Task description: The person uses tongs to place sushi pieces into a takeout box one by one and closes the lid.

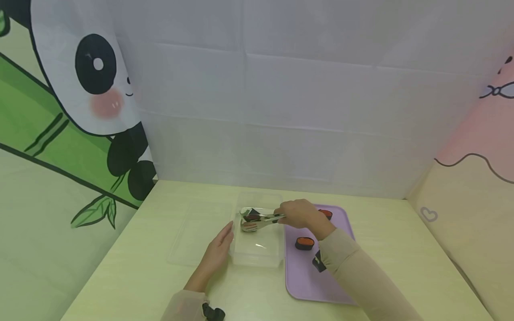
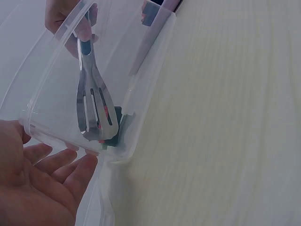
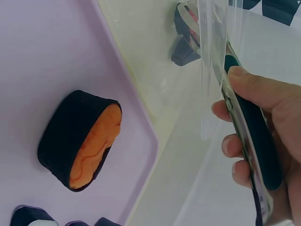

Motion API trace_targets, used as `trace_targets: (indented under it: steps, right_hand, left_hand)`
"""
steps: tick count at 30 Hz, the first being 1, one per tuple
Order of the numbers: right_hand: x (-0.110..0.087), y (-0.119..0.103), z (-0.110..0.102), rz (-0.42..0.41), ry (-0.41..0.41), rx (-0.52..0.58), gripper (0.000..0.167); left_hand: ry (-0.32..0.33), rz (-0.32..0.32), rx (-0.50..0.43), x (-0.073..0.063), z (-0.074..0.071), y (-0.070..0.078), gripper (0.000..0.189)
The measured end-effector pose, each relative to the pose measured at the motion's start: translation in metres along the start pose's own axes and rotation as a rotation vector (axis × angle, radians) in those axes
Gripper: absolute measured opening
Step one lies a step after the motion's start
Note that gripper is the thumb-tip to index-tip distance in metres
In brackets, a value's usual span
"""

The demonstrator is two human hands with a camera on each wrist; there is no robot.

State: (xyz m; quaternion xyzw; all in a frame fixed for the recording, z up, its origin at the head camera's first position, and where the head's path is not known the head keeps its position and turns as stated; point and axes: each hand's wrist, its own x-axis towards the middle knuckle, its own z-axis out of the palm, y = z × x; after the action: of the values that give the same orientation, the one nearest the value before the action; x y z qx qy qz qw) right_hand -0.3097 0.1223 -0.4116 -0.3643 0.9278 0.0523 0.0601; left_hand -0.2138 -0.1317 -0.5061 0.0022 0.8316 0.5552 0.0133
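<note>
My right hand (image 1: 299, 211) grips metal serving tongs (image 1: 263, 218) by their dark-inlaid handles, reaching over a clear plastic container (image 1: 257, 261). Down at the container's far left part, the slotted tong ends lie around a dark-wrapped sushi piece (image 2: 115, 134) with some red on it. Whether the tongs still squeeze that piece I cannot tell. My left hand (image 1: 218, 252) rests against the container's left wall, its fingertips (image 2: 87, 165) at the outer side below the rim.
Right beside the container lies a purple tray (image 1: 309, 285). It bears an orange-topped sushi (image 1: 304, 244) and a red-topped one (image 1: 326, 214), partly behind the right arm. Left of the container, a clear flat lid (image 1: 196, 236) lies on the pale table (image 1: 132, 267). A fabric wall (image 1: 281, 133) stands behind.
</note>
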Motion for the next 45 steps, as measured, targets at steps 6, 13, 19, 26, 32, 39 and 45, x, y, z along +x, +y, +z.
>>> trace_targets:
  steps: [6,13,19,26,32,39,45]
  right_hand:
    - [0.003,-0.005,-0.002,0.010,-0.041,-0.043,0.032]
    - [-0.006,-0.004,-0.008,0.036,-0.073,0.006,0.036]
    - [-0.041,0.019,-0.018,0.021,0.024,0.136,0.039]
    - [-0.102,0.059,-0.023,0.047,0.125,0.263,0.041]
    - [-0.143,0.078,-0.012,0.088,0.158,0.282,0.037]
    - [-0.166,0.090,0.012,0.072,0.144,0.256,0.029]
    - [-0.169,0.091,0.028,0.051,0.121,0.283,0.032]
  left_hand:
    - [0.003,-0.012,0.005,0.000,0.002,-0.003,0.051]
    - [0.000,-0.016,-0.008,0.000,0.005,-0.004,0.050]
    - [0.002,-0.010,0.013,0.002,0.005,-0.003,0.050]
    - [0.005,-0.008,0.020,0.006,0.003,-0.001,0.051]
    - [0.012,0.005,0.030,0.007,-0.001,0.000,0.050]
    - [0.026,0.014,0.017,0.005,-0.003,0.000,0.050]
    - [0.018,0.019,0.011,0.001,-0.001,-0.003,0.052]
